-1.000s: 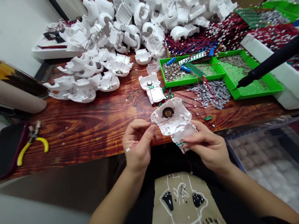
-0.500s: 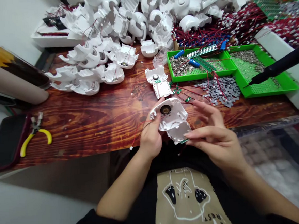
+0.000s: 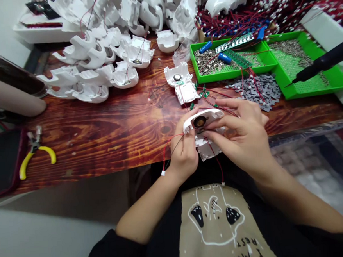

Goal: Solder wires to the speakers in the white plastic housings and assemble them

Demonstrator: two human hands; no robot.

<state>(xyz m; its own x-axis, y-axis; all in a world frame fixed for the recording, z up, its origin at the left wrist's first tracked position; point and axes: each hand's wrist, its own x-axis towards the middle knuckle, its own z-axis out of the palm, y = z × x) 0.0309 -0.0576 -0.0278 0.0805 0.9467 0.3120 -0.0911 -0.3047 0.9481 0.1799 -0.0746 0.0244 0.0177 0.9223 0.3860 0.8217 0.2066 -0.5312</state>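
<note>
A white plastic shell (image 3: 204, 120) with a small round speaker in it is held over the table's front edge. My left hand (image 3: 184, 153) grips its left side, fingers closed. My right hand (image 3: 242, 135) wraps the right side, its fingers curled over the top and front. Thin red and black wires (image 3: 168, 150) hang from the shell, ending in white plugs. A second open white shell (image 3: 182, 86) lies on the table just beyond.
A heap of white shells (image 3: 102, 59) fills the back left. Two green trays (image 3: 232, 73) hold small metal parts, beside grey pieces (image 3: 259, 91) and bundles of red wire (image 3: 240, 20). A black tool (image 3: 322, 63) rests over the right tray. Yellow-handled pliers (image 3: 35, 151) lie at the left.
My left hand let go of the wire end and took the shell's left side. My right hand closed over the shell's top. The shell has tilted toward me.
</note>
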